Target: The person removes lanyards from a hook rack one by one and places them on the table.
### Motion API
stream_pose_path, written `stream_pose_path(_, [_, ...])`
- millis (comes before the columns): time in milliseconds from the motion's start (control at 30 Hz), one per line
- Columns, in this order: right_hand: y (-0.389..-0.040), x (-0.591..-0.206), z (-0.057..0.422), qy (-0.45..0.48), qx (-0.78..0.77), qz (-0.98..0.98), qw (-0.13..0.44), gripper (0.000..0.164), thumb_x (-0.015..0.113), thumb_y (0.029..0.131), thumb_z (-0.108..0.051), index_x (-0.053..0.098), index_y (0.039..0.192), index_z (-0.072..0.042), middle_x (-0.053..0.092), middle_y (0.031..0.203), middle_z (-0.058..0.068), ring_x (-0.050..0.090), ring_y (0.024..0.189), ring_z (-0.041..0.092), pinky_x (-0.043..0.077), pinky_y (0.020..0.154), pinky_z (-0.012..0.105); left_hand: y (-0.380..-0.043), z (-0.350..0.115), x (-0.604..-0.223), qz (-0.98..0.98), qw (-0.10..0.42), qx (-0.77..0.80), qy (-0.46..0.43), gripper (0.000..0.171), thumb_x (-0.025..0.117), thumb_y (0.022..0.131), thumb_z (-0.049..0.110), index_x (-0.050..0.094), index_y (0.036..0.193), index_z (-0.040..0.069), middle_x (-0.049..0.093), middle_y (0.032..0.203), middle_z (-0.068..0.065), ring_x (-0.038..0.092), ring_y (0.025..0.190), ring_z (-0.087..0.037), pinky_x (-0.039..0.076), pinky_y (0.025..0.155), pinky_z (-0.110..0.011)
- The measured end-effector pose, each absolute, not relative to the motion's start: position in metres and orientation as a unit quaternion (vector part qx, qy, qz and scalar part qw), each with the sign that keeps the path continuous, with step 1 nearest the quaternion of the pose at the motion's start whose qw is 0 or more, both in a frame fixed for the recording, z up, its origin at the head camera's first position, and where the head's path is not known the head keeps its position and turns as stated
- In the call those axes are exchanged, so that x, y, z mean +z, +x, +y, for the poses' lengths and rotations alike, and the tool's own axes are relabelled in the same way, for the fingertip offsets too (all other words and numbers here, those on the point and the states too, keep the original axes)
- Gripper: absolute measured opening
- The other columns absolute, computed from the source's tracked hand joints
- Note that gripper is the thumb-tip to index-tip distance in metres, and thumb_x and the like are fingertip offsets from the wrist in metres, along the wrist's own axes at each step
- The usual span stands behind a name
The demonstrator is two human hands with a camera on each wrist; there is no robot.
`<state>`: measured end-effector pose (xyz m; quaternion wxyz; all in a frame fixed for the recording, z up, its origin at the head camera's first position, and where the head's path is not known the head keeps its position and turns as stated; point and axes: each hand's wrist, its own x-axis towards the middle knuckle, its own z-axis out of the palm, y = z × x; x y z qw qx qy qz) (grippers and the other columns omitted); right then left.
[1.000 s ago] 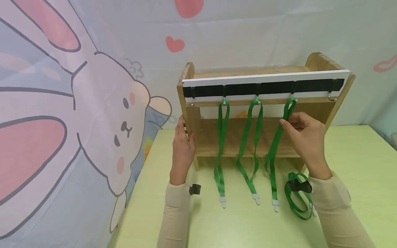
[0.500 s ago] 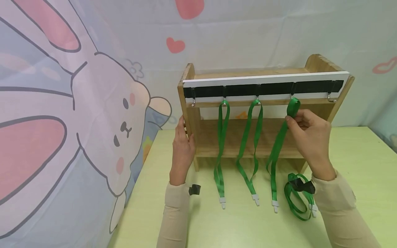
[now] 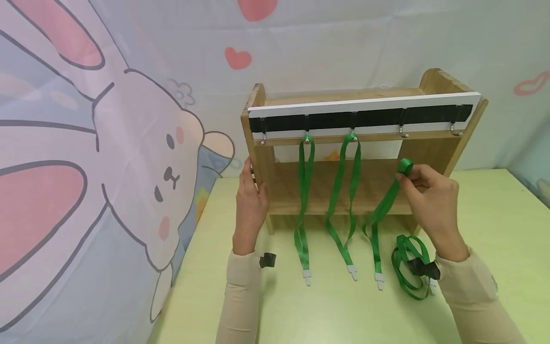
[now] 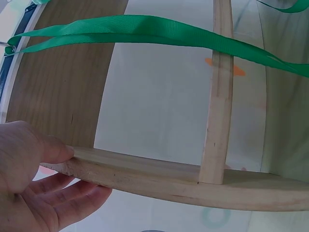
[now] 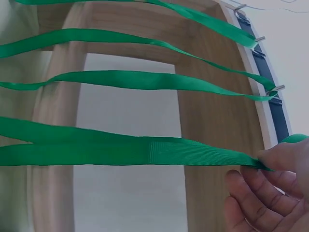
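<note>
My right hand (image 3: 434,203) pinches a green lanyard (image 3: 388,198) between thumb and fingers near its looped top, below a bare hook (image 3: 403,131). Its white clip (image 3: 379,281) hangs low over the table. In the right wrist view, the lanyard's doubled band (image 5: 106,152) runs taut from the fingertips. My left hand (image 3: 250,210) grips the left side panel of a wooden shelf (image 3: 339,186); in the left wrist view the thumb lies on the inside of the panel edge (image 4: 159,181), fingers outside. Two more green lanyards (image 3: 304,191) hang on hooks to the left.
A white strip with a black band (image 3: 331,119) carries several metal hooks along the shelf's top front. A coiled green lanyard (image 3: 406,277) lies on the pale green table (image 3: 326,315) beside my right forearm. A cartoon backdrop (image 3: 326,43) stands behind and to the left.
The lanyard in my right hand has come off its hook, and its loop is now lower, apart from the hook. My left hand stays on the shelf side. The view shifted slightly.
</note>
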<state>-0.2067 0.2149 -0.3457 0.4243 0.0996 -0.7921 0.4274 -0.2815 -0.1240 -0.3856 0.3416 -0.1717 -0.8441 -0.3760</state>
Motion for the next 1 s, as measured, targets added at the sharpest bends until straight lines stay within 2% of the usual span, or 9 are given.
stream_pose_path(67, [-0.206,-0.349,0.215,0.099,0.426,-0.796,0.419,0.004,0.071,0.089,0.007,0.072,0.091,0.01,0.063,0.083,-0.025,0.058,0.07,-0.015,0.047,0.068,0.004,-0.281,-0.124,-0.385,-0.844,0.343,-0.376,-0.171,0.066,0.058,0.097,-0.009,0.022,0.153,-0.002,0.05,0.129,-0.029,0.063,0.103,-0.042,0.059,0.08,-0.047])
stream_pose_path(100, [-0.205,-0.351,0.216,0.1,0.424,-0.798,0.417,0.003,0.071,0.089,0.007,0.072,0.09,0.01,0.065,0.083,-0.021,0.058,0.07,-0.015,0.047,0.068,0.004,-0.282,-0.124,-0.385,-0.843,0.344,-0.376,-0.172,0.067,0.058,0.097,-0.01,0.022,0.153,-0.002,0.05,0.129,-0.029,0.063,0.103,-0.042,0.059,0.08,-0.047])
stream_pose_path(267, [-0.2,-0.364,0.217,0.101,0.419,-0.812,0.394,0.003,0.07,0.089,0.007,0.071,0.088,0.009,0.072,0.081,0.014,0.056,0.072,-0.02,0.047,0.069,0.003,-0.281,-0.124,-0.386,-0.844,0.343,-0.376,-0.172,0.067,0.058,0.097,-0.009,0.022,0.153,-0.002,0.05,0.129,-0.029,0.062,0.104,-0.043,0.059,0.082,-0.048])
stream_pose_path(333, [-0.198,-0.37,0.217,0.098,0.418,-0.818,0.383,0.003,0.07,0.09,0.006,0.071,0.089,0.009,0.072,0.083,0.02,0.056,0.074,-0.022,0.046,0.07,0.002,-0.28,-0.124,-0.386,-0.844,0.341,-0.377,-0.173,0.067,0.058,0.097,-0.009,0.022,0.153,-0.002,0.05,0.129,-0.029,0.062,0.104,-0.043,0.059,0.081,-0.048])
stream_pose_path(567, [-0.191,-0.389,0.22,0.103,0.427,-0.831,0.341,0.004,0.068,0.091,0.007,0.071,0.088,0.007,0.073,0.085,0.023,0.056,0.078,-0.022,0.045,0.07,0.002,-0.281,-0.124,-0.387,-0.842,0.345,-0.375,-0.175,0.067,0.058,0.097,-0.009,0.022,0.153,-0.002,0.05,0.13,-0.03,0.062,0.105,-0.044,0.058,0.082,-0.049])
stream_pose_path(800, [-0.18,-0.4,0.216,0.095,0.446,-0.849,0.267,0.006,0.068,0.091,0.007,0.072,0.089,0.004,0.075,0.092,0.021,0.059,0.077,-0.017,0.048,0.068,0.006,-0.282,-0.124,-0.386,-0.843,0.343,-0.377,-0.173,0.067,0.058,0.097,-0.009,0.022,0.153,-0.002,0.05,0.13,-0.03,0.062,0.106,-0.045,0.059,0.082,-0.049])
stream_pose_path(1000, [-0.17,-0.418,0.211,0.11,0.474,-0.854,0.183,0.005,0.067,0.094,0.004,0.072,0.094,0.001,0.076,0.096,0.017,0.069,0.082,0.001,0.052,0.072,0.011,-0.282,-0.124,-0.386,-0.841,0.349,-0.374,-0.176,0.067,0.058,0.097,-0.01,0.022,0.153,-0.002,0.05,0.129,-0.031,0.063,0.106,-0.045,0.059,0.082,-0.049])
